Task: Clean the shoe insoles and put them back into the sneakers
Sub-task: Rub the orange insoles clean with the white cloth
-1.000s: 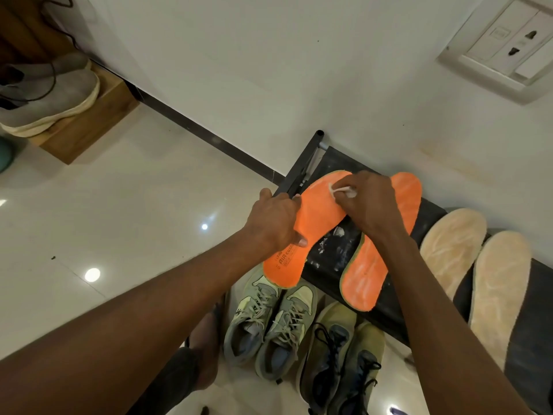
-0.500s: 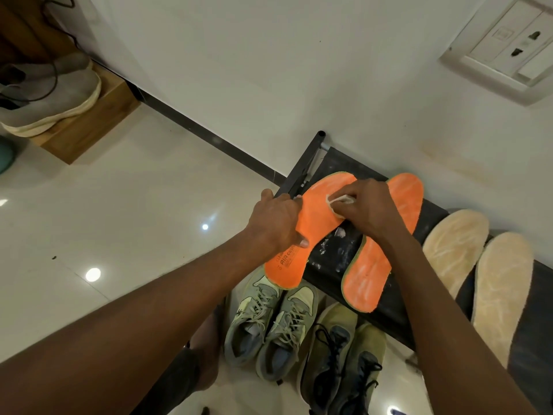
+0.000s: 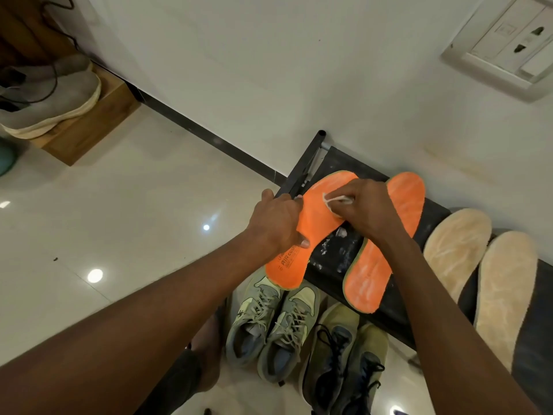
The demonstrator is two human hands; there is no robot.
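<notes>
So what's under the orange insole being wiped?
Its middle lies on the black shelf, which carries white flecks beside it. The heel overhangs the edge above the grey sneakers on the floor. The shelf directly beneath the orange insole is covered.

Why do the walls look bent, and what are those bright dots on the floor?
Head view: the wide lens bows the skirting and tilts the socket; the dots are lamp glare on glossy floor; the forearms near the lens look oversized; light is warm and dim.
</notes>
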